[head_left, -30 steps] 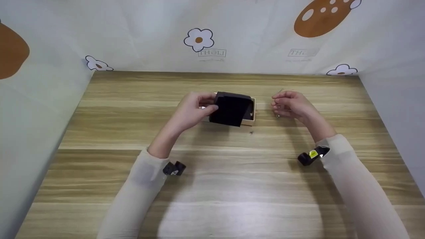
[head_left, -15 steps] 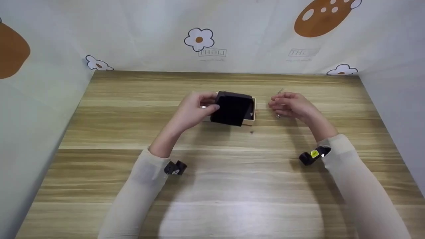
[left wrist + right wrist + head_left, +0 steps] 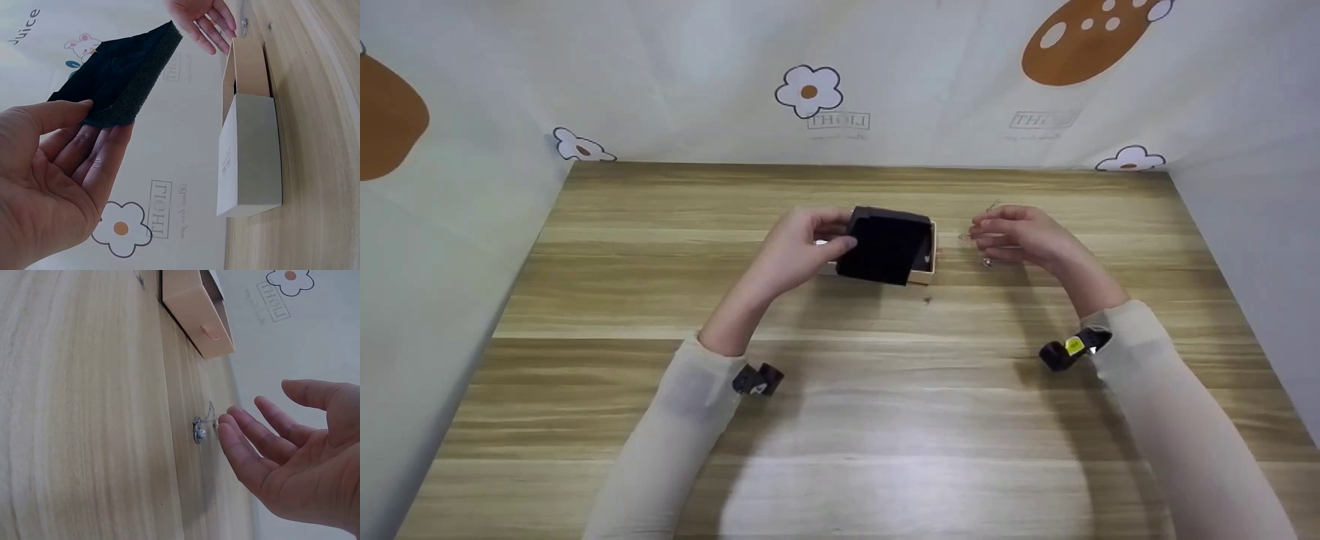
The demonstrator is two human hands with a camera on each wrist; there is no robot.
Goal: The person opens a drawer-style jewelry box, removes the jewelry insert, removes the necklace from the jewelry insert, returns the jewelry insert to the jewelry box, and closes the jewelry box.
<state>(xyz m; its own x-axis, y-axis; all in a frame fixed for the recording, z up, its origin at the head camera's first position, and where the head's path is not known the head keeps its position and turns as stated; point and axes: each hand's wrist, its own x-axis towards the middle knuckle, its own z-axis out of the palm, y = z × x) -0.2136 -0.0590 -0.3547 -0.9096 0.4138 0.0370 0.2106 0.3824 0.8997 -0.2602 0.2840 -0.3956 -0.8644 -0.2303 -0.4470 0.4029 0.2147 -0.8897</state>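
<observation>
My left hand (image 3: 802,247) pinches a black foam pad (image 3: 132,79) with a dark cloth face between thumb and fingers, holding it tilted above a small jewelry box. The box's white sleeve (image 3: 256,157) lies on the table with its beige drawer (image 3: 197,312) partly pulled out. In the head view the pad covers much of the box. To the box's right, my right hand (image 3: 1024,236) has its fingers loosely extended, palm facing the box. At its fingertips in the right wrist view lies a silver necklace (image 3: 198,430) with a pearl-like pendant; the fingers hide part of its chain.
A pink ribbon pull (image 3: 210,333) hangs on the drawer's front. One small dark item (image 3: 928,300) lies on the wood-grain table (image 3: 840,420) just in front of the box. A printed cloth wall (image 3: 930,82) rises behind the table.
The left hand and foam pad have shifted very slightly right. The right fingers have moved a little over the necklace, and a bit of chain now shows left of the fingertips.
</observation>
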